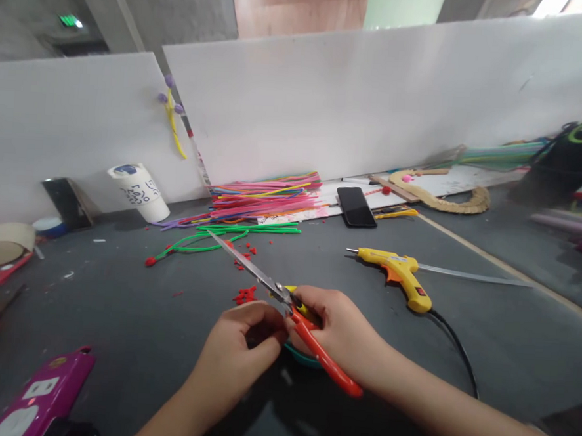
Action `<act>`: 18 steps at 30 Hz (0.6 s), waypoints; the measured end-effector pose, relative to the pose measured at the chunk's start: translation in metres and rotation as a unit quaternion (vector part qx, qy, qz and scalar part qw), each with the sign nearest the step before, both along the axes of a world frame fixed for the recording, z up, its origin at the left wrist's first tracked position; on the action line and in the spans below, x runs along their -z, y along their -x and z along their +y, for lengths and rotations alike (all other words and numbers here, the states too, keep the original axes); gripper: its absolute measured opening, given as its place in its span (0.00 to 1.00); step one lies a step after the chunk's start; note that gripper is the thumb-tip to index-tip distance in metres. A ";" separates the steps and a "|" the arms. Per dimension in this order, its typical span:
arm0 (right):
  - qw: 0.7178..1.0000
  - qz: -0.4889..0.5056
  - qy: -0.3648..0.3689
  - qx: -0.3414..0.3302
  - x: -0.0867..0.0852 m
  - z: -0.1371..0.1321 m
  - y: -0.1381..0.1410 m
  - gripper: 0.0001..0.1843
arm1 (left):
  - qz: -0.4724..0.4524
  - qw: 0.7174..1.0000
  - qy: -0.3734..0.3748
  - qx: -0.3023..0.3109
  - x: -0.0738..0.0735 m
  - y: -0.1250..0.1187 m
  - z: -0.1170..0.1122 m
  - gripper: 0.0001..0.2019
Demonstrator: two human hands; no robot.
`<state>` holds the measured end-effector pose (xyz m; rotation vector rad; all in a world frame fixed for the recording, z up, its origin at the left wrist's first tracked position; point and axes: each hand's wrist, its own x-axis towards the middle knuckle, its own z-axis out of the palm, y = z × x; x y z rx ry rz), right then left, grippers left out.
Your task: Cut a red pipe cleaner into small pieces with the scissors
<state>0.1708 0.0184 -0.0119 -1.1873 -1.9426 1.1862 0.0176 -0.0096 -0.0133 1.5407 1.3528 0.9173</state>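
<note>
My right hand is closed round the orange and yellow handles of a pair of scissors, whose steel blades point up and to the left. My left hand is curled right beside the blades' pivot, fingers pinched together; what they hold is hidden. Small red scraps lie on the dark table just beyond the hands. A green pipe cleaner with a red tip lies farther back, under the blade tips. A bit of teal shows below my hands.
A yellow glue gun with a black cord lies to the right. At the back sit a heap of coloured pipe cleaners, a black phone and a tipped paper cup. White boards wall the table. A magenta power strip lies lower left.
</note>
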 end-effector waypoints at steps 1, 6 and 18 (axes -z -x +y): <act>1.000 0.002 -0.007 -0.002 0.000 0.000 -0.001 0.07 | -0.028 0.999 0.011 -0.013 0.000 0.001 0.001 0.06; 0.995 -0.066 -0.075 0.013 -0.004 0.000 -0.008 0.12 | -0.209 0.971 0.004 -0.115 -0.001 0.010 0.005 0.01; 0.914 -0.315 -0.256 0.006 0.012 -0.004 -0.018 0.21 | -0.333 0.928 -0.058 -0.157 -0.009 0.012 0.004 0.03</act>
